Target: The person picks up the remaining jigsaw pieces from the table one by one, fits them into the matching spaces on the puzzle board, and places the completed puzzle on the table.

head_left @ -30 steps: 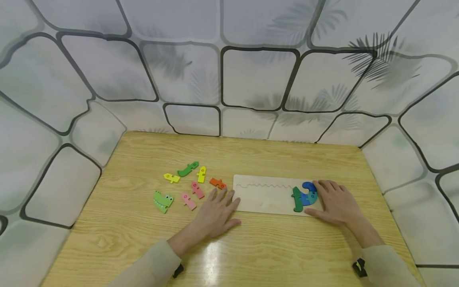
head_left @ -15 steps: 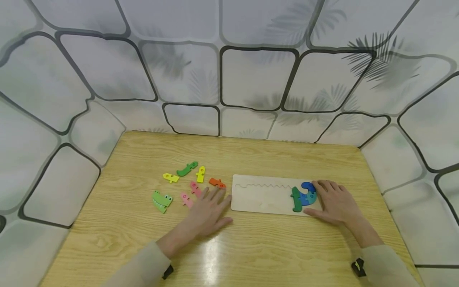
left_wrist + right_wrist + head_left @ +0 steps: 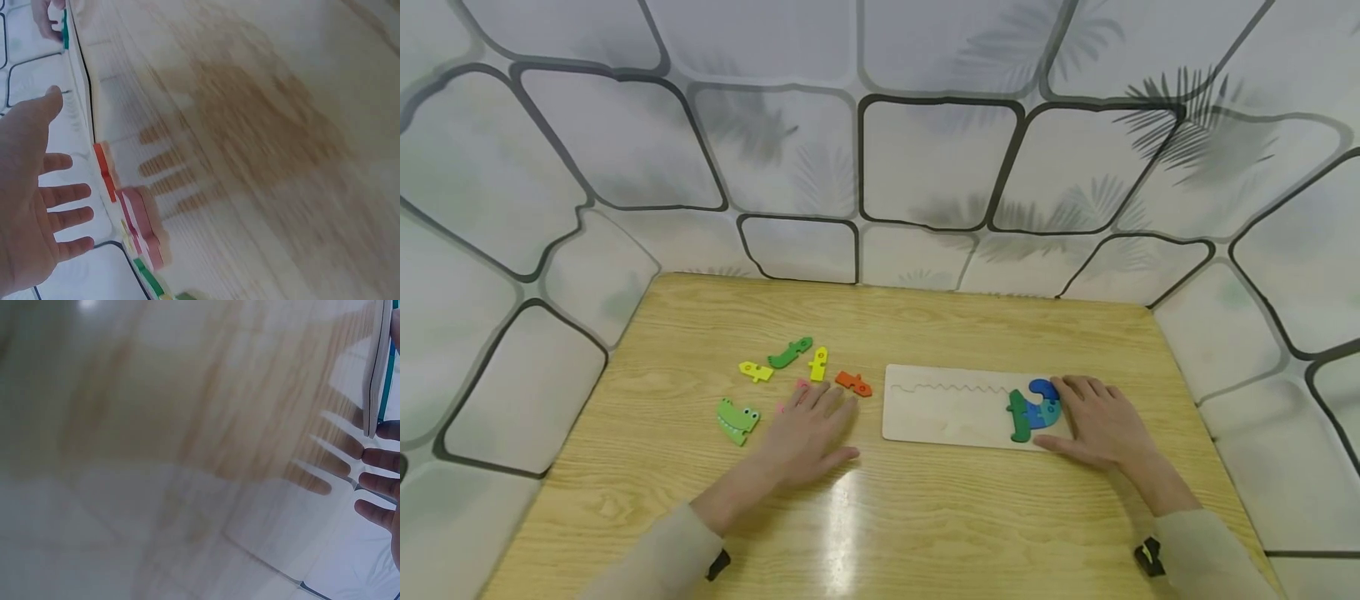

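My left hand hovers over the pink puzzle pieces with its fingers spread, covering most of them in the head view. The left wrist view shows that hand holding nothing, close to a pink piece. At the right end of the pale wooden puzzle board, my right hand rests with extended fingers. Its thumb lies at the near edge, and its index finger is beside the blue piece. A dark green piece and further blue pieces are joined on the board.
Left of the board lie an orange piece, an upright-lying yellow piece, another yellow piece, a curved green piece and a green crocodile head. A patterned wall closes off the table's back edge.
My left hand has moved left from the board's left edge, past the orange piece, to above the pink pieces. The right hand and the board stay essentially in place.
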`<state>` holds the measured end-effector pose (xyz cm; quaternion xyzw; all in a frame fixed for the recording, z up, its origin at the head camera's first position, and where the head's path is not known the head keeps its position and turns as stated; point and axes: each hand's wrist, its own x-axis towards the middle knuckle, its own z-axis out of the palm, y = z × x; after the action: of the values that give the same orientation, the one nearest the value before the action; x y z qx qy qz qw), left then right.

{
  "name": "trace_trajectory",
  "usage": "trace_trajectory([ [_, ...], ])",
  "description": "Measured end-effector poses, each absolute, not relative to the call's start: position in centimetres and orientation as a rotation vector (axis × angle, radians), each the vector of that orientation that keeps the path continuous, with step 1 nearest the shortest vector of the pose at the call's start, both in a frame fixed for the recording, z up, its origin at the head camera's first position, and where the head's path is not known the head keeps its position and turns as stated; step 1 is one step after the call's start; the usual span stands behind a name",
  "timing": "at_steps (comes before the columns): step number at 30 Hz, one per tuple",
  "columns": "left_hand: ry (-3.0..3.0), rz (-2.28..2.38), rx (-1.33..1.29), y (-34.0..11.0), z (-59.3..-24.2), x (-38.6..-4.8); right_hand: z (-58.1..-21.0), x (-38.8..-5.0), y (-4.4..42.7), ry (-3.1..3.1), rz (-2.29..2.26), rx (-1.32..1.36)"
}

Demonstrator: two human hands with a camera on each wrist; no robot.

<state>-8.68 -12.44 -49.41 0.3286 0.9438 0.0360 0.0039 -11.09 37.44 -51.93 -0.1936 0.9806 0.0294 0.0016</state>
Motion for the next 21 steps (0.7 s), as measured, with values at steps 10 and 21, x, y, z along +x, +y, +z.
trace_trajectory([
  [10,2.946,0.155,0.992,-15.5,-48.9,-9.2,-52.0,-11.3,37.4,3.084,0.089,-0.627],
  [21,2.979,0.163,1.051,-19.4,-48.6,-9.4,-52.2,-11.3,37.4,3.077,0.101,-0.606],
])
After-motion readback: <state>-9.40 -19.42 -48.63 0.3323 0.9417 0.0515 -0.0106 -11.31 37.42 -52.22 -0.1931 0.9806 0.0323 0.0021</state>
